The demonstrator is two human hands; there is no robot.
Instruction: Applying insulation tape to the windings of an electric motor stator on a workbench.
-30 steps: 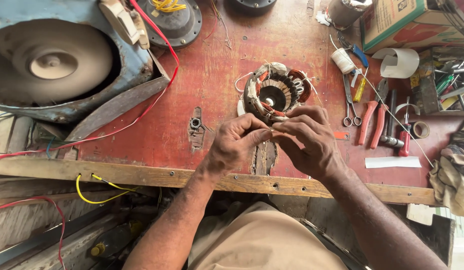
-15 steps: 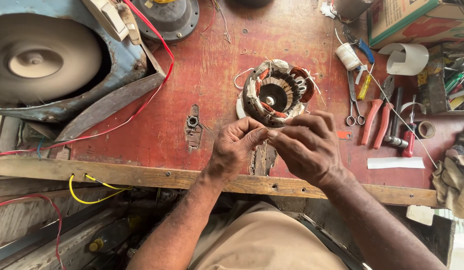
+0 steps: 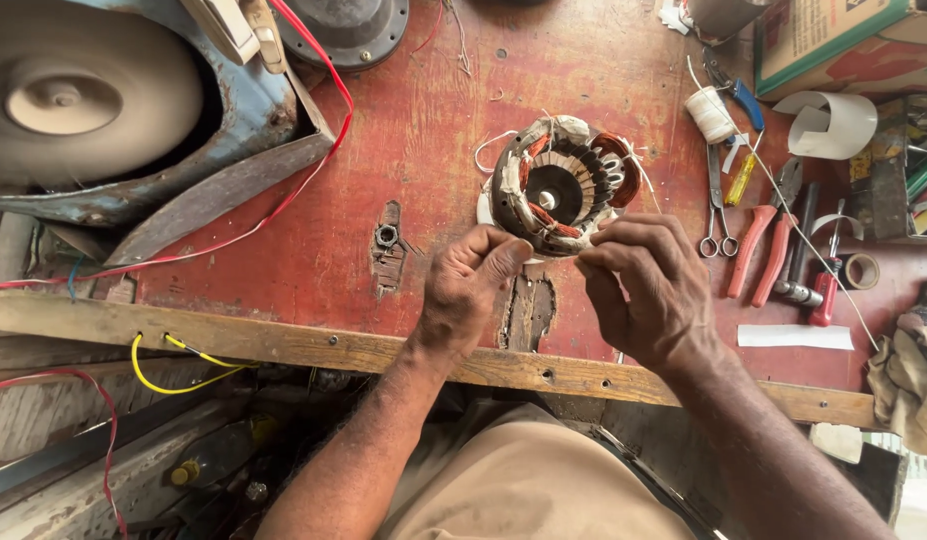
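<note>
From the head view I see 1 motor stator (image 3: 561, 188) lying flat on the red counter (image 3: 423, 130), near the middle and just beyond both hands. I judge it heavy and stiff in its iron core, but the copper windings and the pale cloth wrapping around them look delicate; thin white threads trail off its rim. I would take it by the outer ring, never by the coils.

My left hand (image 3: 468, 295) has thumb and forefinger pinched together at the stator's near edge, closed on something too fine to make out, probably a thread or wire. My right hand (image 3: 643, 290) also has its fingertips pressed together at the near right rim, and I cannot tell what, if anything, sits between them.

To the right lie scissors (image 3: 716, 205), red-handled pliers (image 3: 763, 250) and a spool of white thread (image 3: 708, 112). A large grey disc (image 3: 78, 95) is cut off at the far left. The counter's right edge is cluttered and hard to read, and the stator's underside is hidden.
</note>
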